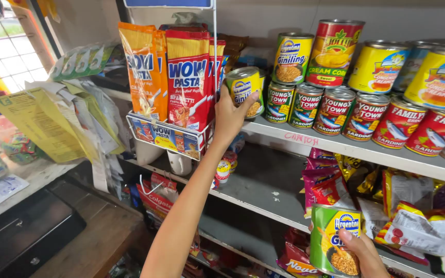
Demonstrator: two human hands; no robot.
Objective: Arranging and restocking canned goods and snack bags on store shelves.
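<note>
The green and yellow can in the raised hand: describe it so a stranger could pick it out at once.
Start at the upper grey shelf lined with tins, and go to its left end, beside the wire rack of red pasta packets. There the left hand grips a small green and yellow can. Unlike the shelved tins, it is held at the shelf edge, and the matching can sits low in the right hand.

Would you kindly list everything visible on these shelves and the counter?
Pasta packets: several, orange and red, wire rack at left.
Red sardine cans: about six, upper shelf.
Yellow cans: about three, stacked top right.
Snack packets: many, mixed colours, middle shelf.
Papers: hanging bunch, yellow and white, left.
Black box: one, counter.
Left hand: holds a green-yellow can at the upper shelf.
Right hand: holds a green can, lower right.
</note>
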